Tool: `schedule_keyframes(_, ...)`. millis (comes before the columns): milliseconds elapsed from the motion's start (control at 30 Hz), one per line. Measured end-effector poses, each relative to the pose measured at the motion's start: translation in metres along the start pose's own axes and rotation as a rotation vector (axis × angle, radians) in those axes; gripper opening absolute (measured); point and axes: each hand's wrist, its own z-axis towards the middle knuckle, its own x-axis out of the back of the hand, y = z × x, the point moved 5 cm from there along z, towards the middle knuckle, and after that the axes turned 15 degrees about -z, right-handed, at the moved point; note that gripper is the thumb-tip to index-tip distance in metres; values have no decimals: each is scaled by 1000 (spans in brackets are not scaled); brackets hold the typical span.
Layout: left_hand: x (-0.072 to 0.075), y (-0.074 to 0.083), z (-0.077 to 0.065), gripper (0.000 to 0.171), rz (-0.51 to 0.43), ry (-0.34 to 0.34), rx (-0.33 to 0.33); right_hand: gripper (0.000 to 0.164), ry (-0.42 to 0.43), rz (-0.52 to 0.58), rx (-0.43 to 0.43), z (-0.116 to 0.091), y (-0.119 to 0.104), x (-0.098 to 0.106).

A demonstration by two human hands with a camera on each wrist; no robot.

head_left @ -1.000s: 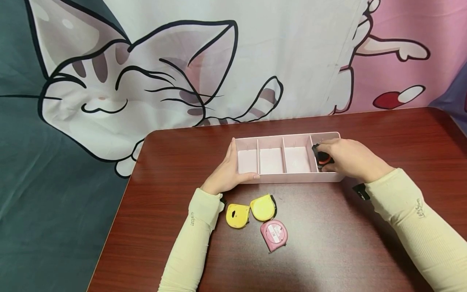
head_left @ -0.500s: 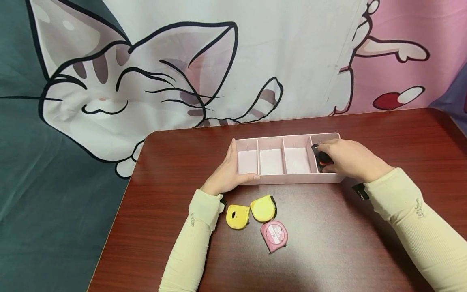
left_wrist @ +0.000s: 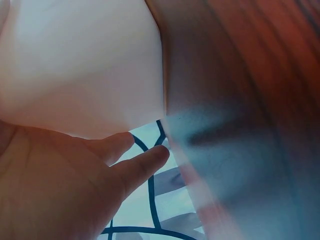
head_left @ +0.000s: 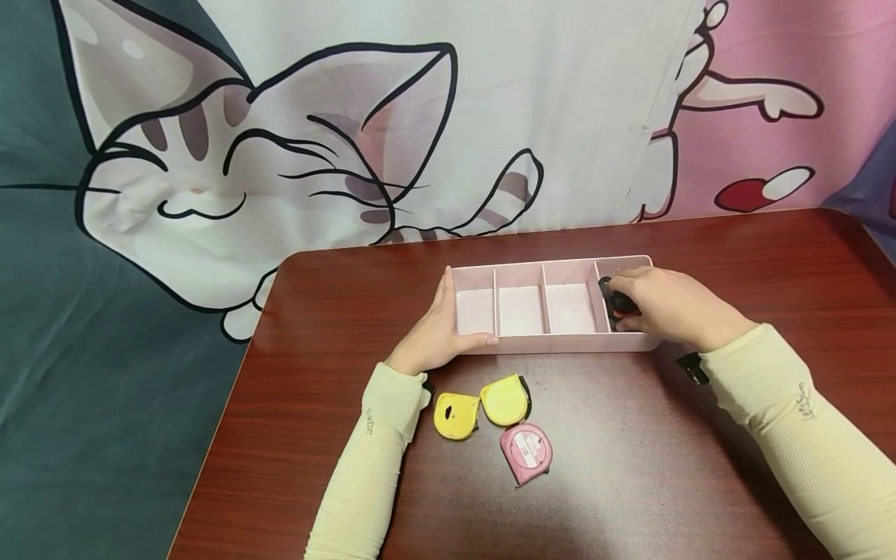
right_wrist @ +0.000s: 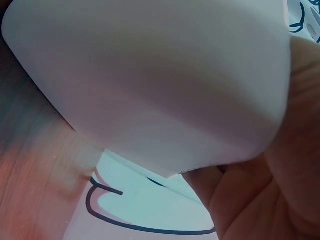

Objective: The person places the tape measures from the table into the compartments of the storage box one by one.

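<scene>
The right hand (head_left: pixel 672 307) is pinching a black object (head_left: pixel 623 304) inside the rightmost compartment of a pink tray (head_left: pixel 560 344); the left hand (head_left: pixel 435 333), fingers straight, is touching its left end. Two yellow tape measures (head_left: pixel 505 400) are lying nearer the person.

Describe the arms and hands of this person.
Two long, pale yellow sleeves with wide cuffs, each bearing small dark lettering. Black wrist pieces show at both cuffs. The left hand and right hand are bare.
</scene>
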Motion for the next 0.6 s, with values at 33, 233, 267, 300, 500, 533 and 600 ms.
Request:
schedule_keyframes(33, 0, 0, 0, 135, -2, 0, 0, 32, 7, 5, 1, 0, -1, 1)
schedule_keyframes(233, 0, 0, 1, 135, -9, -2, 0, 35, 44, 21, 5, -2, -2, 4)
schedule_keyframes(267, 0, 0, 1, 135, -9, -3, -3, 35, 53, 24, 7, -3, -2, 4)
schedule_keyframes(300, 0, 0, 1, 134, -8, -2, -5, 34, 64, 26, 9, -3, -2, 5)
schedule_keyframes(500, 1, 0, 1, 135, -12, -5, -3, 35, 114, 28, 23, -4, -2, 6)
schedule_keyframes(533, 1, 0, 0, 135, -14, -6, -1, 35, 119, 28, 23, -5, -2, 6)
schedule_keyframes(600, 1, 0, 0, 135, -19, -6, 3, 36, 129, 27, 20, -6, -2, 7)
